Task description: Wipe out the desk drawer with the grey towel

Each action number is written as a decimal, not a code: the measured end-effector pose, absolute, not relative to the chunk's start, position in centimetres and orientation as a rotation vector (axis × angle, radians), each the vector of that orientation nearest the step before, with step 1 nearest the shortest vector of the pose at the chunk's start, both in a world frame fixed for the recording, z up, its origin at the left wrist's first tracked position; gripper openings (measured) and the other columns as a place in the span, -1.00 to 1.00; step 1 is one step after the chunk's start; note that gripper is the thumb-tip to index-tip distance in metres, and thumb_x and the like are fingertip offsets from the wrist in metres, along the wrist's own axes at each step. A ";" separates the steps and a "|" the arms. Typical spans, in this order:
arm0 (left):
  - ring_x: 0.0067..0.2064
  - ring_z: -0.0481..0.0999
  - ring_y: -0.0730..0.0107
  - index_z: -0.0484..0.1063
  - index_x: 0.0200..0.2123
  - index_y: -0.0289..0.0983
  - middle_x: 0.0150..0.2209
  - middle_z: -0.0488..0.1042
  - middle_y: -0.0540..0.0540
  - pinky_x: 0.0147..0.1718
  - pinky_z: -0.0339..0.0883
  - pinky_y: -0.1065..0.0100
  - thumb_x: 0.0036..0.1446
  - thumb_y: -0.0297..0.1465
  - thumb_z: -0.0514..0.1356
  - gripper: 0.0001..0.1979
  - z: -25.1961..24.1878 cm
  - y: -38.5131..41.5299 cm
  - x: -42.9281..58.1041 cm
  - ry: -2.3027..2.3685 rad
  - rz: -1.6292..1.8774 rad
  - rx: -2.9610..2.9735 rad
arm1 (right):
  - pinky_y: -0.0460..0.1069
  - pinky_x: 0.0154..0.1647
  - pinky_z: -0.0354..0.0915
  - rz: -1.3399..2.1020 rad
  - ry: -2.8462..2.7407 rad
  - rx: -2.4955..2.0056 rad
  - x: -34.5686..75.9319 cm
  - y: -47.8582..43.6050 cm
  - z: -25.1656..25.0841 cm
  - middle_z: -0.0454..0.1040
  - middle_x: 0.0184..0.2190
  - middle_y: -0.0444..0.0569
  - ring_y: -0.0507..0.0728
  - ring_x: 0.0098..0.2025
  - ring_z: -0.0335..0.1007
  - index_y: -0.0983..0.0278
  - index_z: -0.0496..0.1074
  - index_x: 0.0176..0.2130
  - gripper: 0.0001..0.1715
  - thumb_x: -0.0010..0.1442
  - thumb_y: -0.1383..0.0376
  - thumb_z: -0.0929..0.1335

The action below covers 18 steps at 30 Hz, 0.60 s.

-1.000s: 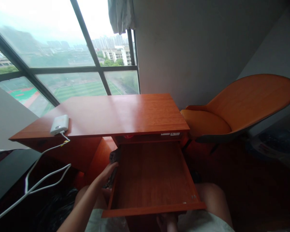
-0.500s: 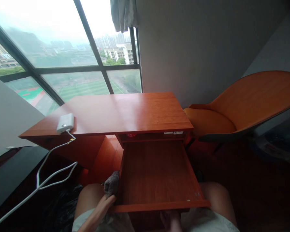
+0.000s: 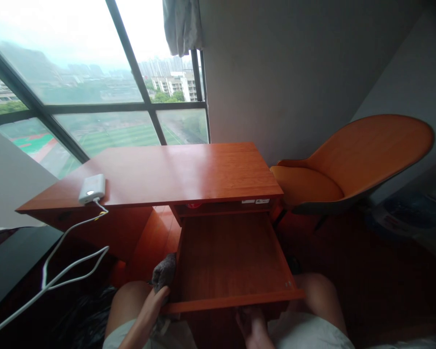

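Drawer [image 3: 232, 261] of reddish-brown wood, in the lower middle of the frame, stands pulled out from a matching desk [image 3: 174, 169] toward your lap. Your left hand [image 3: 157, 299], at lower centre-left, is clamped on a bunched gray cloth [image 3: 164, 271]. Its thumb lies along the near end, and the cloth rises above your grip, close against the outside of the drawer's left wall. Whether cloth and wall touch is hard to tell.

Your right hand [image 3: 253, 322] is at the bottom centre, just below the drawer's front edge. The fingers are in shadow and partly hidden — whether they are together or apart, you cannot tell from this view. Your bare knees flank the drawer.

Between desktop and drawer runs a narrow shelf, with white labels [image 3: 255, 201] at its right and a small red thing [image 3: 194, 205] at its left. On the desktop's left end sits a white device [image 3: 92, 188] — its white cable [image 3: 22, 309] looping down to the lower left corner. An orange chair [image 3: 378, 155] stands at the right. At upper left, a wide window [image 3: 98, 121] shows buildings and a green field, with a gray curtain [image 3: 183, 26] hanging at its right edge.
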<state>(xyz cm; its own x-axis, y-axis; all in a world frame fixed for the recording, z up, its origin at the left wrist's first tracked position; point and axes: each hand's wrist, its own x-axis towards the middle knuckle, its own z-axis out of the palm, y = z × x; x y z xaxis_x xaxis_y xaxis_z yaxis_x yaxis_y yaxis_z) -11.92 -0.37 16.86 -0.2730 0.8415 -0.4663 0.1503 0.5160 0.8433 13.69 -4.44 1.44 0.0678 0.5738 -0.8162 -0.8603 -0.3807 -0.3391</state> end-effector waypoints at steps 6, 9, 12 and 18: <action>-0.04 0.44 -0.06 0.43 -0.18 -0.29 -0.27 0.55 -0.12 -0.07 0.33 0.16 -0.13 -0.19 0.17 -0.57 17.6 0.0 -13.4 1.695 0.705 0.808 | -0.07 -0.48 0.34 1.586 0.338 -1.146 13.9 -4.7 2.4 0.47 -0.66 -0.23 0.03 -0.52 0.43 0.21 0.33 -0.56 -0.81 -0.30 0.46 0.35; -0.06 0.45 -0.06 0.40 -0.14 -0.29 -0.26 0.56 -0.13 -0.12 0.37 0.17 -0.16 -0.18 0.21 -0.52 17.4 -0.4 -14.1 1.628 0.703 0.783 | -0.07 -0.48 0.35 1.586 0.339 -1.182 13.9 -4.8 2.5 0.48 -0.66 -0.22 0.04 -0.52 0.43 0.21 0.34 -0.58 -0.82 -0.30 0.45 0.36; -0.05 0.45 -0.07 0.36 -0.07 -0.30 -0.24 0.55 -0.14 -0.16 0.39 0.19 -0.18 -0.16 0.23 -0.44 17.5 -0.6 -14.3 1.658 0.779 0.724 | -0.08 -0.46 0.34 1.594 0.343 -1.152 14.0 -5.1 2.6 0.50 -0.64 -0.22 0.03 -0.50 0.44 0.20 0.36 -0.57 -0.83 -0.29 0.43 0.38; -0.23 0.52 0.06 0.35 -0.06 -0.34 -0.34 0.53 -0.09 -0.29 0.42 0.25 -0.17 -0.19 0.21 -0.43 20.4 0.9 -12.5 1.749 0.939 0.692 | -0.06 -0.38 0.32 1.894 0.116 -1.290 14.4 -6.1 5.5 0.58 -0.45 0.04 0.10 -0.39 0.50 0.32 0.44 -0.44 -0.73 -0.24 0.25 0.45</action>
